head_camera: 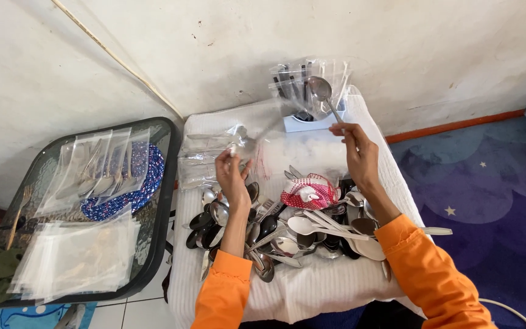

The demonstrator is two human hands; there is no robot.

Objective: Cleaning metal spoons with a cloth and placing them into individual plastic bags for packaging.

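A white-clothed table [336,286] at frame centre carries a cutlery heap [287,228]. Above it, the right hand [360,152] pinches a steel spoon [324,94] by its handle, bowl toward the upper left, long axis running diagonally down-right. The left hand [231,173] grips a blurred, clear-bagged utensil [245,143]. Either light grip could slip, dropping metal into the pile.

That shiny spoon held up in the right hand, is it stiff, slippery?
The spoon looks like polished metal, so probably stiff and somewhat slick. The right hand pinches only its thin handle, so the bowl end may swing. It likely clinks rather than breaks if dropped.
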